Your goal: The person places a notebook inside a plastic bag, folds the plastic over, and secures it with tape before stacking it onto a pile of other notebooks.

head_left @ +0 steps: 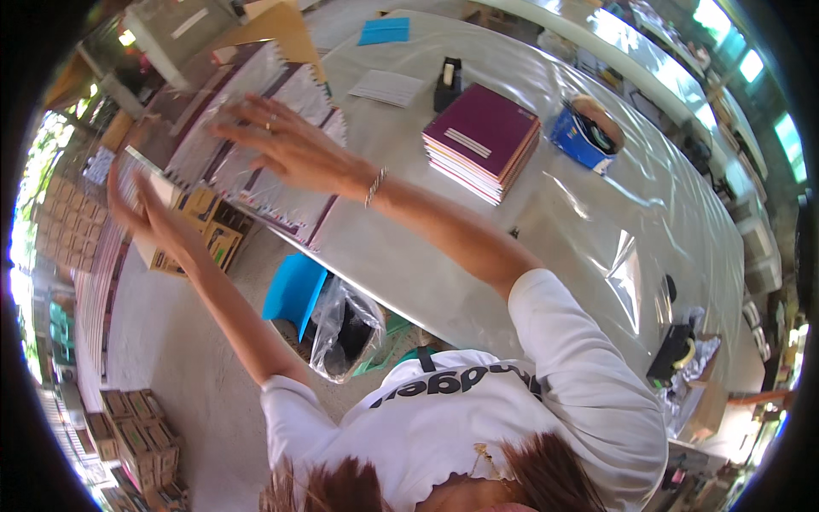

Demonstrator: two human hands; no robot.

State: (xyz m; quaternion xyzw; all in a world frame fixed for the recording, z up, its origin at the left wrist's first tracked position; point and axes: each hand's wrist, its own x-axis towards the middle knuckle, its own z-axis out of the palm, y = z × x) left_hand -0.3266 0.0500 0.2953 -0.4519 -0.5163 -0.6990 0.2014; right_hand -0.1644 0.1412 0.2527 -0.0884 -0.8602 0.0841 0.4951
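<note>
Both my arms reach to the left end of the table. My right hand [286, 145], with a ring and a bracelet at the wrist, hovers over or rests on stacks of plastic-wrapped, maroon-edged notebooks [290, 192]; its fingers are spread. I cannot tell whether it touches them. My left hand [149, 209] is stretched out beside the near left edge of these stacks, fingers apart and slightly blurred. Nothing shows in either hand. A separate pile of maroon-covered notebooks [482, 132] sits squarely on the table to the right of my right hand.
The plastic-covered table [401, 264] also bears a black tape dispenser [448, 85], a blue box [587, 136], a white sheet [386, 88] and a blue folded piece [384, 31]. Below its edge stands a bag-lined bin [345, 333]. Brown cartons [141, 439] are stacked on the floor.
</note>
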